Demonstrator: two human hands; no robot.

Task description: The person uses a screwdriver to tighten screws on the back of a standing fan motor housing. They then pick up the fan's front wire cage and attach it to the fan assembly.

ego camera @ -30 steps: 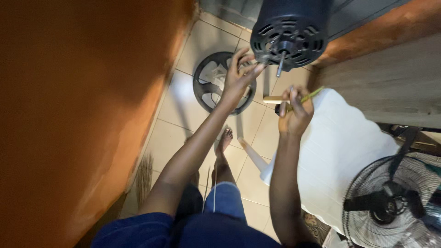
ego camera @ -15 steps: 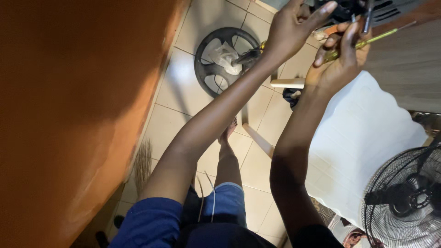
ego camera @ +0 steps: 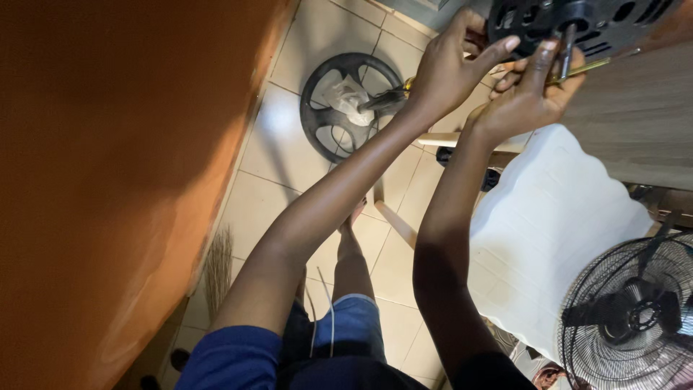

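A black fan motor housing [ego camera: 577, 22] with vent slots and a metal shaft sits at the top edge of the view. My left hand [ego camera: 451, 68] reaches up to its left side, fingers spread against the housing. My right hand [ego camera: 527, 97] is just below the housing, closed around a yellow-handled screwdriver [ego camera: 588, 68] that points right. Both arms stretch forward from my lap.
A round black fan base [ego camera: 346, 105] with a crumpled plastic bag lies on the tiled floor. An orange wall [ego camera: 123, 180] fills the left. A white cushion [ego camera: 548, 231] and a black fan grille [ego camera: 635, 310] are at right, with a wooden surface [ego camera: 635, 123] above.
The view has dropped, so the motor housing now sits at the top edge. Both hands stay at the housing, the right still gripping the screwdriver.
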